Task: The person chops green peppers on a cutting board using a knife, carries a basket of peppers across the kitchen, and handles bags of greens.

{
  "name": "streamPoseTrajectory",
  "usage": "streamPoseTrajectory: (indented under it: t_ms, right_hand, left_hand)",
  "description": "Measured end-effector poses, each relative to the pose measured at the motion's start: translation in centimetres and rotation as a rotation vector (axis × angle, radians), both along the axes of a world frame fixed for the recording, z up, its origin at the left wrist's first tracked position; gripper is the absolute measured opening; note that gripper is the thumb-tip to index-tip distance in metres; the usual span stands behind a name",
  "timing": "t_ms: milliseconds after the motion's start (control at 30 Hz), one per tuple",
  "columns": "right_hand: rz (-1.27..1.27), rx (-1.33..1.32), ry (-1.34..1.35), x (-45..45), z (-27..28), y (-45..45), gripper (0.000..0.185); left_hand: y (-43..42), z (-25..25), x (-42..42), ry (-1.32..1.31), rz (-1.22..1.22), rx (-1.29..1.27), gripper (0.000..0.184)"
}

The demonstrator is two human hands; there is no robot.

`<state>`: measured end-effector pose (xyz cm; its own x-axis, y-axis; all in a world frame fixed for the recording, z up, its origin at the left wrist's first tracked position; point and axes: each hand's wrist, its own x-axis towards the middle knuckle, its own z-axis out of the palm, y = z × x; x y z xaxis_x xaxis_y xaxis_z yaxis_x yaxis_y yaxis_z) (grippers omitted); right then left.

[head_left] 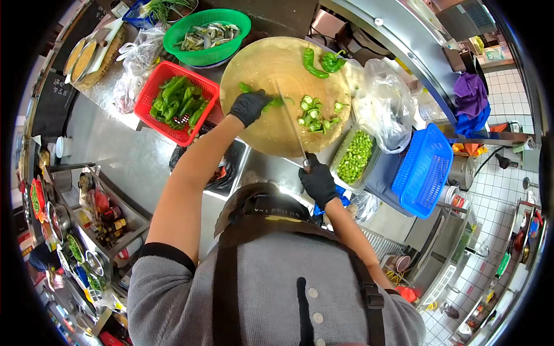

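Note:
On a round wooden board [259,63], my left hand [250,108], in a black glove, is closed on a green pepper [276,102]. My right hand [318,180], also gloved in black, grips the handle of a knife [292,124] at the board's near edge. The blade lies across the board, against the right part of that pepper. Chopped pepper pieces [312,115] are heaped right of the blade. Whole green peppers [311,63] rest near the board's far right edge.
Left of the board stand a red basket [212,90] of green peppers and a green basket [169,40] of small fish. To the right are a tray of chopped pepper [355,158], plastic bags [386,109] and a blue basket [424,167].

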<state>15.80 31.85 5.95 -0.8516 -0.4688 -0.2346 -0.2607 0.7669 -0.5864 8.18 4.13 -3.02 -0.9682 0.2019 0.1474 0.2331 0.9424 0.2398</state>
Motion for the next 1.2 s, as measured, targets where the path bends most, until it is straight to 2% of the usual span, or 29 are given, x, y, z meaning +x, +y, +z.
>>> streamPoseTrajectory:
  t_ms: [100,133,233,400,467,500,567,633,767,800,900,1033,1067,1167,1200]
  right_hand:
    - [0.014,0.162,-0.023,0.3,-0.1,-0.9,0.038]
    - [0.008,0.16,-0.045,0.3,-0.2,-1.2,0.036]
    - [-0.011,0.153,-0.112,-0.5,-0.7,-1.9,0.03]
    - [-0.015,0.014,-0.137,-2.5,-3.6,-0.9,0.033]
    - [-0.018,-0.026,-0.144,-3.5,-4.8,0.6,0.032]
    - [-0.184,-0.206,-0.48,-4.1,-4.7,1.2,0.033]
    - [-0.273,-0.388,-0.679,-4.5,-4.1,2.5,0.036]
    - [-0.304,-0.474,-0.607,-3.8,-3.0,2.8,0.038]
    - [-0.305,-0.554,-0.355,-1.5,-1.2,2.9,0.034]
    - [-0.23,-0.552,-0.262,-1.2,-1.4,3.1,0.039]
    - [-0.249,-0.62,-0.407,-0.7,0.4,1.9,0.043]
    - [-0.194,-0.596,-0.519,-0.7,0.4,0.2,0.046]
    - [-0.229,-0.66,-0.606,-0.7,0.7,-0.8,0.045]
    - [-0.177,-0.578,-0.537,-1.2,-1.2,-2.6,0.04]
    - [-0.176,-0.629,-0.522,-1.2,-1.9,-3.1,0.037]
  left_hand:
    - [0.2,0.5,0.5,-0.026,-0.011,-0.013,0.047]
    - [0.1,-0.1,0.5,-0.012,-0.017,0.005,0.047]
    - [0.2,-0.7,0.5,-0.019,-0.023,0.022,0.048]
    - [0.3,1.2,1.3,-0.119,-0.02,0.016,0.046]
    - [-0.7,0.2,1.8,-0.03,-0.012,0.059,0.046]
    - [-1.2,0.1,2.3,0.011,-0.014,0.08,0.046]
    - [-1.8,0.0,2.3,0.029,0.12,0.091,0.048]
    - [-1.5,0.6,1.2,0.124,0.212,0.085,0.047]
    - [-0.8,-1.6,-2.6,0.026,0.143,0.215,0.046]
    - [-0.7,-1.1,-2.3,0.04,0.178,0.268,0.047]
    - [-4.2,-2.8,-2.2,0.171,0.237,0.246,0.058]
    - [-6.2,-1.1,-2.0,0.001,0.278,0.349,0.048]
    - [-6.3,-1.9,-2.7,0.08,0.246,0.335,0.038]
    - [-5.6,-1.0,-2.4,0.022,0.245,0.315,0.031]
    - [-5.6,-1.1,-2.1,0.038,0.249,0.352,0.03]
